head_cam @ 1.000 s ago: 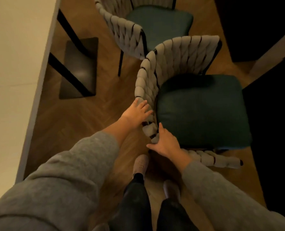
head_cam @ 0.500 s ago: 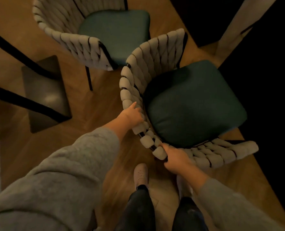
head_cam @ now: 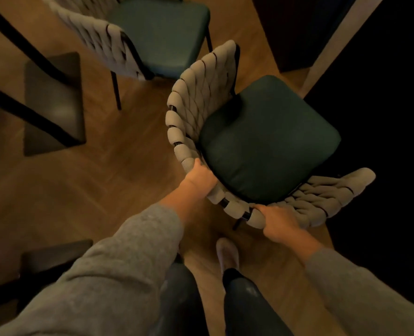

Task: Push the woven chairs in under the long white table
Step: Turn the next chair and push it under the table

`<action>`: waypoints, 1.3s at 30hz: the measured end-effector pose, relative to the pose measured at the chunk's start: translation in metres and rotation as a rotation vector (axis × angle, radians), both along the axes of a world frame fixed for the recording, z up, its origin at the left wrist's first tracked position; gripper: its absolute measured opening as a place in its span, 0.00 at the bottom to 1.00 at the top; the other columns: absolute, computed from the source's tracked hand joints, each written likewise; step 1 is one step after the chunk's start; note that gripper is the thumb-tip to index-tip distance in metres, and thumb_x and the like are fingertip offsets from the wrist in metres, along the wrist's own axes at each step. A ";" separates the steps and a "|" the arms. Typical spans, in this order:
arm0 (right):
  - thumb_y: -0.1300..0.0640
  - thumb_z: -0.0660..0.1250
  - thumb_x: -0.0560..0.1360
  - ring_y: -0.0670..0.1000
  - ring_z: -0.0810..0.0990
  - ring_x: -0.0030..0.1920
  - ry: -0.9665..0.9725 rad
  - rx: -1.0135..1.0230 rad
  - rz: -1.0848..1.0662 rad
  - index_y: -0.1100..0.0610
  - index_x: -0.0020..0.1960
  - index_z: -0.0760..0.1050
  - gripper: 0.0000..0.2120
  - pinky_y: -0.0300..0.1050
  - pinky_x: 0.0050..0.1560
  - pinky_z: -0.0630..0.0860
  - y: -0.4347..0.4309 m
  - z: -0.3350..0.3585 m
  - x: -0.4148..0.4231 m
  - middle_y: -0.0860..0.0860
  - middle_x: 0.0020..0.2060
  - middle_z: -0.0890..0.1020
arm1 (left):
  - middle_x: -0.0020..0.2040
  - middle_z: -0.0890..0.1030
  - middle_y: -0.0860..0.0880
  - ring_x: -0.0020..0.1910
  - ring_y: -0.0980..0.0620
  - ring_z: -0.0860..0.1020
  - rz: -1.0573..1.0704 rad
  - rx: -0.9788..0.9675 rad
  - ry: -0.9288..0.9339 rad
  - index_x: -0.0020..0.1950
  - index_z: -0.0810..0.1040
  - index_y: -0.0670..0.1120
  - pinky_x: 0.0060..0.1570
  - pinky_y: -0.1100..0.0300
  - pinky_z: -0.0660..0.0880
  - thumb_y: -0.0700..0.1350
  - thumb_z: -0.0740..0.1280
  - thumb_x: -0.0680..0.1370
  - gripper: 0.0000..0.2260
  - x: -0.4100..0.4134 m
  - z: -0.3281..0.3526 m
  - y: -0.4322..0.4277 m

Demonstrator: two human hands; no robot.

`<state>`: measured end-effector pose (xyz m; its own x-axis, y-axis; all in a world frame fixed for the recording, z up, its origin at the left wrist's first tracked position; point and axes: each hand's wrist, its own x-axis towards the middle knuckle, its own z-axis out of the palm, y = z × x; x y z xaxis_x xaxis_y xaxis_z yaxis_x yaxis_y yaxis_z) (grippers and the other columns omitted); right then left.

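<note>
both hands, left hand [head_cam: 199, 178] & right hand [head_cam: 277, 223], curled round near chair [head_cam: 269, 139] woven rim; prob light, stiff frame, grip backrest top.

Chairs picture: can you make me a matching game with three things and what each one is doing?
Things:
1. left hand
2. far chair
3. shoe

States:
a. nobody touches it
b. worn on a foot
c. grips the woven rim of the near chair

Pairs: 1-c, 2-a, 3-b.
</note>
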<state>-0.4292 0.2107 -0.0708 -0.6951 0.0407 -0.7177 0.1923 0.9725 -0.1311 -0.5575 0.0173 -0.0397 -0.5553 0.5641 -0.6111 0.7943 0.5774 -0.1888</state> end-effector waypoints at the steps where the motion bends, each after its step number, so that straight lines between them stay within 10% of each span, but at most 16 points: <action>1: 0.59 0.65 0.77 0.57 0.73 0.66 -0.002 0.006 0.024 0.45 0.77 0.59 0.31 0.52 0.61 0.74 0.006 0.000 0.009 0.53 0.68 0.73 | 0.66 0.75 0.45 0.66 0.41 0.71 0.025 -0.003 0.002 0.69 0.71 0.46 0.69 0.42 0.62 0.44 0.64 0.80 0.17 0.013 -0.002 0.003; 28: 0.49 0.66 0.74 0.54 0.78 0.57 0.061 -0.035 0.371 0.40 0.70 0.66 0.26 0.49 0.56 0.75 0.008 -0.003 0.288 0.48 0.60 0.79 | 0.53 0.81 0.48 0.52 0.47 0.79 0.166 0.170 -0.240 0.57 0.78 0.48 0.48 0.54 0.73 0.54 0.67 0.77 0.14 0.367 -0.014 0.017; 33: 0.51 0.65 0.73 0.54 0.80 0.50 0.135 -0.112 0.485 0.41 0.63 0.71 0.19 0.46 0.43 0.72 0.023 -0.009 0.297 0.48 0.51 0.82 | 0.68 0.73 0.48 0.66 0.45 0.71 0.164 0.040 -0.257 0.73 0.66 0.50 0.65 0.50 0.66 0.57 0.70 0.73 0.31 0.353 -0.013 -0.041; 39: 0.50 0.65 0.74 0.53 0.80 0.52 0.167 -0.092 0.589 0.43 0.64 0.71 0.18 0.48 0.49 0.76 0.047 -0.014 0.266 0.48 0.55 0.81 | 0.63 0.77 0.49 0.63 0.47 0.74 0.235 -0.049 -0.087 0.67 0.73 0.50 0.65 0.53 0.66 0.46 0.62 0.80 0.15 0.311 -0.016 -0.061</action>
